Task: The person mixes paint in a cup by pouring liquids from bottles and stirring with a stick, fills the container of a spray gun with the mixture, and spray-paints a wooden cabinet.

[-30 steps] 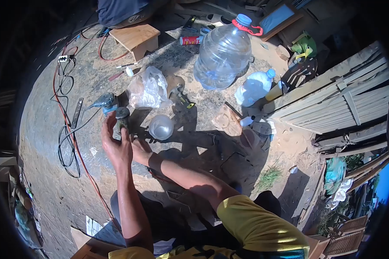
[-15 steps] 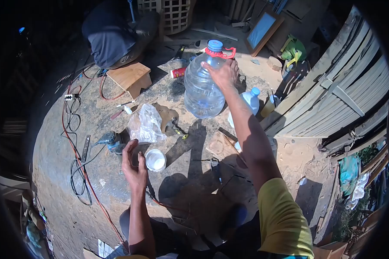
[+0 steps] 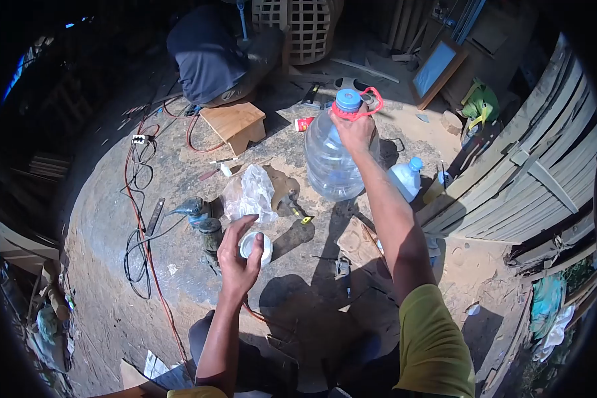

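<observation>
Head view: the right hand is closed about the neck of the large clear jug, just below its blue cap. The jug's red handle loops up beside the cap, above the hand. The jug is in front of the person, roughly upright; whether its base touches the ground is hard to tell.

The left hand holds nothing visible, its fingers and thumb spread apart. It is right by the cup, covering part of it from this angle, so contact cannot be told. The cup is pale inside.

Just past the left hand lies a crumpled plastic bag. To the left of the bag is a power tool, with a dark-topped object in front of it. A red cord runs along the ground further left.

Right of the jug stands a smaller bottle with a blue cap; nearer the person lies a wooden block. Beyond the jug is a red can, partly hidden. A low stool stands farther back, close to another person in dark clothing.
</observation>
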A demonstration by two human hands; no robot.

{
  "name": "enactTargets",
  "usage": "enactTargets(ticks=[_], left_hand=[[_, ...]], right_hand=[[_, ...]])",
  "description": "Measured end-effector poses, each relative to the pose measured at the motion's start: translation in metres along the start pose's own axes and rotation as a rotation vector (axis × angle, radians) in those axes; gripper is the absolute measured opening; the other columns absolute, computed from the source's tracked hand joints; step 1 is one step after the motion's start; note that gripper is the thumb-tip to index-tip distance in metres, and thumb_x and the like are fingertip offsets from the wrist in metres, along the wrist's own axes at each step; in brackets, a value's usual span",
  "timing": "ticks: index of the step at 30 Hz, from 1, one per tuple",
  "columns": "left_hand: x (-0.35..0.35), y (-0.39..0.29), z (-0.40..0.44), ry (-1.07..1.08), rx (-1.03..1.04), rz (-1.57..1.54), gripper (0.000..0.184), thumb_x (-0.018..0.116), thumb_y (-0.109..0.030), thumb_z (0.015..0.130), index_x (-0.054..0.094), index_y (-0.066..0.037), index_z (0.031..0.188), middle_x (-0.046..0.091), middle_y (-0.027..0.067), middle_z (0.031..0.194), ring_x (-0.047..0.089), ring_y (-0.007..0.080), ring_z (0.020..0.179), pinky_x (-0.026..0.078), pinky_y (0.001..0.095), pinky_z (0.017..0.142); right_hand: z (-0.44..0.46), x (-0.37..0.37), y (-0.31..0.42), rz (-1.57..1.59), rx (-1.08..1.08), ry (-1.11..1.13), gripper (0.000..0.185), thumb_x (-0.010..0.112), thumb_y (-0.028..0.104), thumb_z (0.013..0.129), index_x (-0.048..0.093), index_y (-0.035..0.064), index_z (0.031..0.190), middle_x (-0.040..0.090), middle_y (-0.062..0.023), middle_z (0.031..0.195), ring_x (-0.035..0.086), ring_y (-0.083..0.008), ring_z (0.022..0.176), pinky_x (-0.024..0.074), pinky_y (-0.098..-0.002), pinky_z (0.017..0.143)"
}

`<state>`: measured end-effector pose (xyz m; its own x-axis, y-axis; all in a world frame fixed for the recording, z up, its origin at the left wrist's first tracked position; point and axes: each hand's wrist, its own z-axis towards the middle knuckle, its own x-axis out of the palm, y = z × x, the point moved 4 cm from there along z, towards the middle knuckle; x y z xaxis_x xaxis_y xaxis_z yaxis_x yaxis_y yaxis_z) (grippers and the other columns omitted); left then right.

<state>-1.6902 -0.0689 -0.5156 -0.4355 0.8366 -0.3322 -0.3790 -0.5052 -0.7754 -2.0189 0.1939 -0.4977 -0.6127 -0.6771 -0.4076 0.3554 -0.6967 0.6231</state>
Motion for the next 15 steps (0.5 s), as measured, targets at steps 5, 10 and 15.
enactTargets(ticks=[5,10,15], left_hand=[[0.024,-0.097,0.131,0.105,0.359,-0.049,0.051,0.074,-0.014,0.097,0.059,0.000,0.143,0.070,0.0191,0.136,0.066,0.0307,0.130,0.049,0.0427,0.112],[0.078,-0.151,0.228,0.277,0.688,0.000,0.063,0.073,-0.032,0.101,0.052,-0.007,0.155,0.062,0.0162,0.151,0.058,0.0312,0.142,0.044,0.0443,0.118],[0.067,-0.202,0.211,0.885,0.287,-0.252,0.050,0.065,-0.034,0.107,0.059,-0.005,0.147,0.070,0.0129,0.130,0.064,0.0199,0.118,0.050,0.0361,0.107]], right_hand=[[0.000,-0.070,0.067,0.088,0.045,0.054,0.070,0.092,0.050,0.073,0.063,-0.0004,0.113,0.077,-0.0227,0.103,0.075,-0.0417,0.100,0.0581,-0.0494,0.089],[0.003,-0.140,0.135,0.016,-0.098,0.151,0.064,0.092,0.042,0.076,0.067,-0.0011,0.117,0.078,-0.0189,0.104,0.076,-0.0350,0.100,0.0588,-0.0440,0.089],[-0.037,-0.223,0.172,0.001,-0.004,0.379,0.057,0.091,0.038,0.079,0.073,-0.0015,0.115,0.079,-0.0100,0.105,0.075,-0.0188,0.100,0.0571,-0.0328,0.090]])
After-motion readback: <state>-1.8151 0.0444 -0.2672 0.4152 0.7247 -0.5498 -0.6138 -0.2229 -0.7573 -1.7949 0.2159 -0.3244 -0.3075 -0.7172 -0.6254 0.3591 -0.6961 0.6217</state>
